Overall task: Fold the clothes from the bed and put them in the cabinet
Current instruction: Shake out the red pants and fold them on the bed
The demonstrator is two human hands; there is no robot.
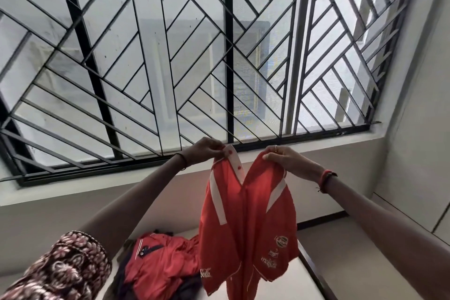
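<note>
Both hands, held high above the bed [282, 286], pinch the top of the red shirt [246, 221], the left hand [207, 151] at its white collar and the right hand [289, 161] at a shoulder, so it hangs lengthwise down towards the bed, beside the pile of clothes [158, 260].

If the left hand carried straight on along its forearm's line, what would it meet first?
Probably the window grille beyond the left hand, which pinches the red shirt; depth unclear.

A black grille [229, 56] of diagonal bars covers the window [267, 39]; grey wall [73, 202] lies below.
</note>
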